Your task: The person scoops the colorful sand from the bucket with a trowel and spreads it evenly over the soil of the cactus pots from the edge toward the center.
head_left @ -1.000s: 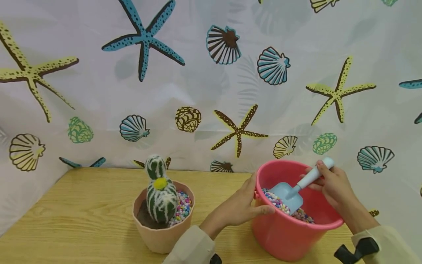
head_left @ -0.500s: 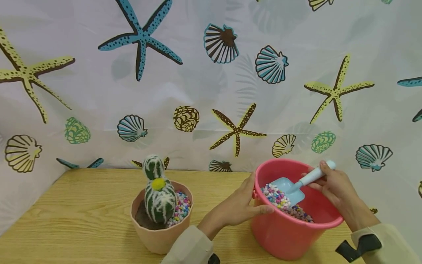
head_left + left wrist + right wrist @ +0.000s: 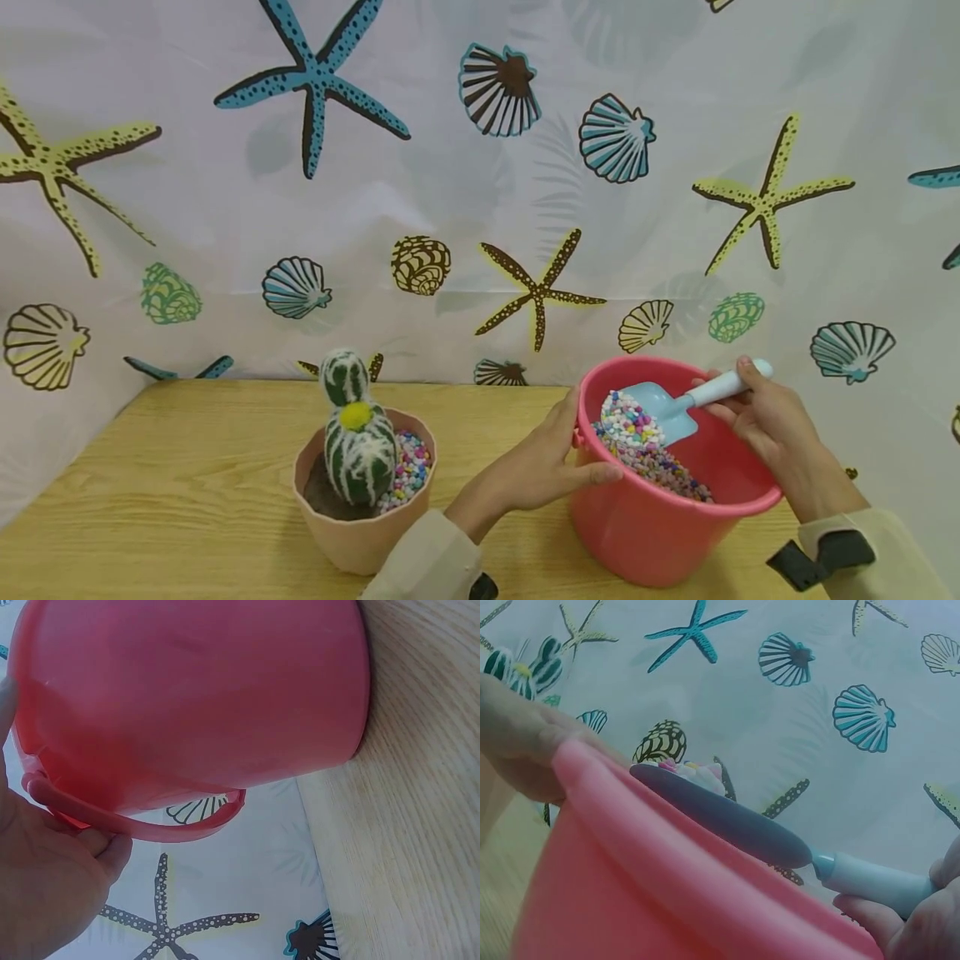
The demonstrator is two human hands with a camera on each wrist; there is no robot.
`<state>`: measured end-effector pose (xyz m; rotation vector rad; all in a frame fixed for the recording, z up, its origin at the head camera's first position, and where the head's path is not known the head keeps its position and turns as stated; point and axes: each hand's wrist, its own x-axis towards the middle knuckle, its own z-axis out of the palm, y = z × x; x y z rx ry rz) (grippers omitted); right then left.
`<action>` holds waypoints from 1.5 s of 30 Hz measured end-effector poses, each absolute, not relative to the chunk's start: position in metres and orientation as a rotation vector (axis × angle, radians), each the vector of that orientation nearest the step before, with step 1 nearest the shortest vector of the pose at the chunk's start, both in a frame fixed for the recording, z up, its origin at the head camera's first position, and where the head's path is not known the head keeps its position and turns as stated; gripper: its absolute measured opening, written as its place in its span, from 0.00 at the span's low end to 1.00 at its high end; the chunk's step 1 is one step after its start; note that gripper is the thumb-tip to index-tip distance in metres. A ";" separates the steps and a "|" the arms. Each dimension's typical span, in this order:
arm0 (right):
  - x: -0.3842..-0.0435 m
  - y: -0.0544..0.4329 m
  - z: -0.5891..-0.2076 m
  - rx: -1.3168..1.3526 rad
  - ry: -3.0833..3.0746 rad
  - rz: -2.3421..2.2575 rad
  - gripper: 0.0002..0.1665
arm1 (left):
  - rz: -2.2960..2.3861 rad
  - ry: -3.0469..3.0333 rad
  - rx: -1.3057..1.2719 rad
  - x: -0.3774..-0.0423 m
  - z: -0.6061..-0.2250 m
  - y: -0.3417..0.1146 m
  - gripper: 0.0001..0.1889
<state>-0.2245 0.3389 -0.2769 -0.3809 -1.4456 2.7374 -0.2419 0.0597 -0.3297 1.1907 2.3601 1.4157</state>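
Observation:
My right hand (image 3: 768, 425) grips the white handle of a light blue toy shovel (image 3: 678, 425) at the right of the head view. Colourful pebbles (image 3: 630, 417) are heaped on its blade, which is inside the pink bucket (image 3: 637, 533), over more pebbles. In the right wrist view the blade (image 3: 727, 817) shows edge-on, with its load just above the bucket's rim (image 3: 667, 855). My left hand (image 3: 532, 467) holds the bucket's left rim, thumb on the near side. The left wrist view shows its fingers by the bucket's hanging handle (image 3: 142, 827).
A peach flowerpot (image 3: 360, 542) stands left of the bucket on the wooden table (image 3: 172, 483). It holds a striped cactus (image 3: 360, 462) with a yellow flower, dark soil and pebbles on its right side. Behind hangs a curtain (image 3: 450, 183) printed with starfish and shells.
The shovel has come up out of the pebbles and levelled, its blade now heaped with them. My right hand has shifted slightly right. My left hand stays on the rim.

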 end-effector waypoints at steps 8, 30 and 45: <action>-0.226 0.341 -0.276 -0.391 -1.324 2.831 0.24 | 1.413 2.354 1.174 -0.240 -0.326 0.059 0.52; -0.219 0.319 -0.262 -0.419 -1.301 2.774 0.39 | 1.315 2.501 1.000 -0.233 -0.328 0.038 0.42; -0.221 0.292 -0.260 -0.381 -1.458 2.701 0.37 | 1.318 2.560 0.965 -0.217 -0.326 0.012 0.39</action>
